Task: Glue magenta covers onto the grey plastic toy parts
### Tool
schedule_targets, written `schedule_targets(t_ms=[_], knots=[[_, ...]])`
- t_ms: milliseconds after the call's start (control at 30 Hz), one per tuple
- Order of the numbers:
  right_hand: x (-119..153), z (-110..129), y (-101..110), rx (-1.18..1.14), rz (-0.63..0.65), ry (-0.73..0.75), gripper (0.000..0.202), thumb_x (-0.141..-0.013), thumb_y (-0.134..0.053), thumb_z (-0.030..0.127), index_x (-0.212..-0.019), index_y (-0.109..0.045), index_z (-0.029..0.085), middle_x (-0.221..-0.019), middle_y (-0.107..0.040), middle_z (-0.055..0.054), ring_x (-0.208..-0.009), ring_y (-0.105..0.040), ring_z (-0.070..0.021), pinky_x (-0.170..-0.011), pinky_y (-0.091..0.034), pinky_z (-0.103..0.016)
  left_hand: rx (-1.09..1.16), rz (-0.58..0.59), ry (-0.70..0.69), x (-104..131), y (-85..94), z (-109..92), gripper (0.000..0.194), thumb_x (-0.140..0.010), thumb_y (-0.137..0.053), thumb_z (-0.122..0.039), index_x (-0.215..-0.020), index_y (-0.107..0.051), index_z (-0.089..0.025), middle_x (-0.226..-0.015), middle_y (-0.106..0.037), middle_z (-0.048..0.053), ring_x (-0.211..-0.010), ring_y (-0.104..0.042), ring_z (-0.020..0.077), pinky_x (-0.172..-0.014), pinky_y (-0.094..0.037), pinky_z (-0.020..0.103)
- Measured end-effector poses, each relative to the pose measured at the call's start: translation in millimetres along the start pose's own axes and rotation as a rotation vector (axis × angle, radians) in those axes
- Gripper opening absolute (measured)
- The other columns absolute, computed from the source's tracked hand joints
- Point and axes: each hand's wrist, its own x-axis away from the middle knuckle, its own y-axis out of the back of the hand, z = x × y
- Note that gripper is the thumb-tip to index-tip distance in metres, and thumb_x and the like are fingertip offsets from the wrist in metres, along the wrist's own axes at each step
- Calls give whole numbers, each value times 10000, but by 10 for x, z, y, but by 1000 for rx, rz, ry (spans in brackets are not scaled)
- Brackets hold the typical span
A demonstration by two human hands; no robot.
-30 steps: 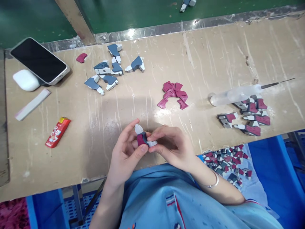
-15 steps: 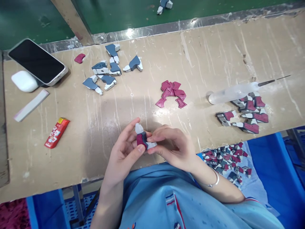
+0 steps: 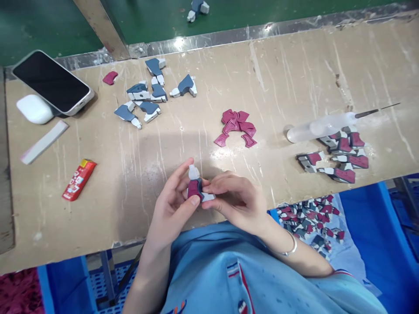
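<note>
Between my two hands is a small plastic toy part (image 3: 195, 187), dark blue-grey and white with a maroon piece on its face. My left hand (image 3: 175, 203) grips it from the left, thumb pressed on the maroon piece. Pinched fingers of my right hand (image 3: 237, 198) hold its white lower right end. Beyond my hands lies a loose pile of maroon plastic pieces (image 3: 231, 124). Several blue-grey and white parts (image 3: 159, 91) lie farther back on the left. At the right, parts with maroon pieces on them (image 3: 343, 174) are grouped together.
A clear bottle with a needle tip (image 3: 321, 126) lies by the right-hand group. On the left are a phone (image 3: 54, 80), a white case (image 3: 34, 109), a pale strip (image 3: 44, 142) and a red packet (image 3: 79, 179). Below the table edge, a blue bin (image 3: 366, 218) contains many parts.
The held toy part has turned slightly, its white tip shifting a little up and right. On the green surface at the back, a part has moved left. Both hands keep their grip.
</note>
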Motion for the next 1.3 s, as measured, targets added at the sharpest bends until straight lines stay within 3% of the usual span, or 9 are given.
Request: schedule_targets(t_ms=[167,300,433,600,800,1000,1133,1233,1300], knots=[[21,-10,-16,-37,-10,-32,204,-1006,-848,288,-1163,-718,283,-989,-811,-23,-895,-806,-197,-809,-694,-333,-127,-68,-73,29,37,-45,234,-958,-887,-293,-1190,-877,-323,-1014,-883,30,-892,-856,187,-815,-702,256],[11,23,-4,-151,40,-314,356,-1014,-834,402,-1330,-714,290,-1185,-778,-61,-969,-782,-189,-859,-689,-330,-513,-158,-243,88,31,-81,389,-922,-839,-117,-1210,-896,-373,-1115,-835,7,-990,-815,128,-850,-643,150],[-20,62,-9,-253,55,-522,309,-1004,-830,483,-1214,-795,259,-1069,-820,-43,-806,-757,-162,-762,-664,-307,-580,-191,-294,142,-9,-54,496,-890,-860,-100,-1269,-866,-421,-1097,-792,-26,-988,-792,92,-909,-632,133],[-46,105,-24,-348,-66,-499,173,-933,-917,382,-1038,-846,263,-974,-839,-27,-853,-798,-188,-777,-682,-315,-469,-198,-278,125,-15,-3,365,-891,-883,-113,-1158,-879,-361,-1027,-861,-47,-949,-819,93,-879,-642,124],[-25,90,-38,-396,-137,-424,108,-933,-920,308,-1012,-855,273,-936,-811,-23,-847,-791,-179,-771,-685,-303,-541,-193,-410,76,-23,32,309,-906,-861,-91,-1105,-900,-325,-1012,-896,-43,-916,-831,94,-882,-628,113],[0,64,-22,-330,-134,-403,225,-991,-848,464,-1009,-841,240,-910,-750,-34,-777,-723,-168,-714,-643,-305,-527,-77,-179,88,-26,7,148,-971,-854,-260,-1104,-891,-313,-1024,-890,-6,-900,-838,132,-829,-658,155],[73,-41,297,-115,-297,-338,289,-991,-830,534,-1063,-863,256,-915,-777,-40,-780,-722,-184,-700,-607,-309,-678,39,-199,44,97,-170,325,-995,-832,-403,-1303,-832,-298,-1094,-889,42,-852,-835,168,-794,-689,228],[195,-174,728,200,-465,-336,361,-986,-809,590,-1130,-869,265,-1020,-831,-79,-916,-760,-253,-836,-641,-396,-978,54,-285,-74,264,-425,281,-1040,-741,-423,-1258,-825,-268,-1082,-884,74,-859,-838,212,-764,-689,287],[300,-255,1012,408,-454,-363,418,-1016,-755,605,-1241,-854,267,-1092,-837,-105,-1009,-766,-292,-930,-638,-457,-1191,75,-345,-225,387,-610,293,-1050,-692,-478,-1202,-831,-270,-1100,-877,92,-920,-838,261,-776,-683,342]])
